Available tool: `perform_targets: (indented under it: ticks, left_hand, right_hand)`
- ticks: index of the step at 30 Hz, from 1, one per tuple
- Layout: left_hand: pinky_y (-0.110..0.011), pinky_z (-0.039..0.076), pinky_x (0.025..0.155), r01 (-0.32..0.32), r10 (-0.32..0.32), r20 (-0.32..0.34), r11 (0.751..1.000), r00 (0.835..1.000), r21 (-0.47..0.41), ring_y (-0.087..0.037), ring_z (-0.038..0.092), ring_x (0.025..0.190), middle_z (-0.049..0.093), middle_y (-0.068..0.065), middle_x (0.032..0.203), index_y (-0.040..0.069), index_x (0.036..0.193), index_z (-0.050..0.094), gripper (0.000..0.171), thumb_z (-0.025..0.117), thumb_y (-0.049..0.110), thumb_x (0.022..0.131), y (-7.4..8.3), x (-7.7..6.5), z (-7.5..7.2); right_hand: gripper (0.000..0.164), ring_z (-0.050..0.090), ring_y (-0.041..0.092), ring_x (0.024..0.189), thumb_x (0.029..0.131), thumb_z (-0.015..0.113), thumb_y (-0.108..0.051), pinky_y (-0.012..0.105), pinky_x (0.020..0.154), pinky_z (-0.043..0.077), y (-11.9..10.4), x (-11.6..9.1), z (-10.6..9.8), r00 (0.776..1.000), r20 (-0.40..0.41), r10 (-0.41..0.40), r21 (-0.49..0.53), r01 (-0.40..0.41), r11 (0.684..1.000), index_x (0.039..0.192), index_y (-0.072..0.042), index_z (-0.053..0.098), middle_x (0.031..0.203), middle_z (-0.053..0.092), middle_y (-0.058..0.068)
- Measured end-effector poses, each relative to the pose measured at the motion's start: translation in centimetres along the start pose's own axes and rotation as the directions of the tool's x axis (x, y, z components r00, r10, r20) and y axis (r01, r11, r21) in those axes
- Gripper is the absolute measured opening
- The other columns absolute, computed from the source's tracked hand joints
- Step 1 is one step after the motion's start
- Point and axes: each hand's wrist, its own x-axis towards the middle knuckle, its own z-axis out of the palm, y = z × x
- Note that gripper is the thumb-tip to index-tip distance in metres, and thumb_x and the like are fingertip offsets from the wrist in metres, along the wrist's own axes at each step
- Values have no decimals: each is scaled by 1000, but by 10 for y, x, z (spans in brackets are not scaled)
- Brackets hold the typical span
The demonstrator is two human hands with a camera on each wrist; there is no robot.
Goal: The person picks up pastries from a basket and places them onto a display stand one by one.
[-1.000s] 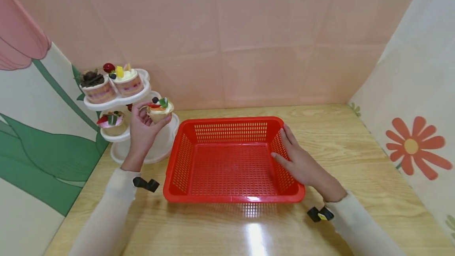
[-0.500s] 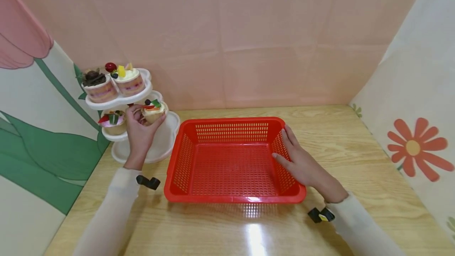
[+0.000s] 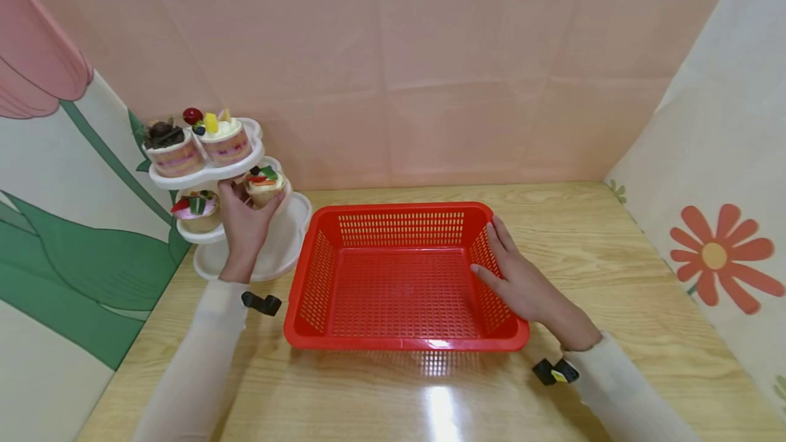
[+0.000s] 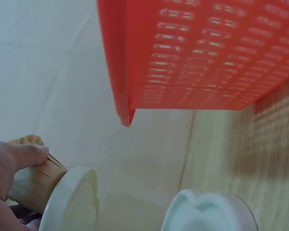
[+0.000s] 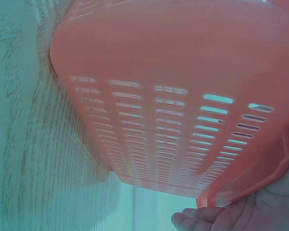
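Observation:
On the middle tier of a white three-tier stand (image 3: 270, 259), my left hand (image 3: 245, 227) holds a fruit-topped cupcake (image 3: 265, 191) between thumb and fingers. The left wrist view shows the thumb against the side of the cupcake (image 4: 38, 179), whose base meets the white tier (image 4: 70, 202); my other fingers are partly hidden. A pink-topped cupcake (image 3: 199, 215) sits left on the same tier. Over the right rim of a red plastic basket (image 3: 402, 343) lies my right hand (image 3: 522, 285), its fingers extended. Inside, the basket shows only its bare perforated floor.
The top tier bears a chocolate-topped cake (image 3: 172, 152) and a cream cake with fruit (image 3: 226, 142), close above my left hand. Everything stands on a wooden table (image 3: 589, 244), with a pink backdrop (image 3: 430, 87) behind and printed flower panels at both sides.
My left hand has moved the fruit-topped cupcake a little left and down onto the stand's middle tier. My right hand stays on the basket's rim.

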Motion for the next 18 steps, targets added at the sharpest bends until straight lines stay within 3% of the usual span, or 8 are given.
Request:
perform_targets:
  ticks: [5,8,18]
  left_hand:
    - [-33,30,118,-25,18,40,986,999,167,-31,44,137,48,-20,145,1,149,33,89,87,11,79,2,5,-3]
    - [-38,30,118,-13,-6,79,971,997,237,-34,45,136,50,-25,144,-1,150,32,86,84,12,82,4,9,-5]
    - [-46,28,119,6,-79,186,933,979,361,-44,42,137,43,-36,145,-4,153,22,90,80,12,87,10,16,-8]
  right_hand:
    - [88,16,49,150,105,50,-47,64,104,40,0,-1,0,1000,-3,2,-5,-2,1000,161,-4,-2,169,-13,12]
    - [88,17,50,149,105,51,-46,64,102,41,0,-1,-1,1000,-1,9,-7,-9,1000,161,-4,-2,169,-13,12]
    - [89,14,48,151,104,50,-47,65,106,37,-2,0,-2,1000,4,2,-6,-2,1000,161,-3,-2,169,-12,14]
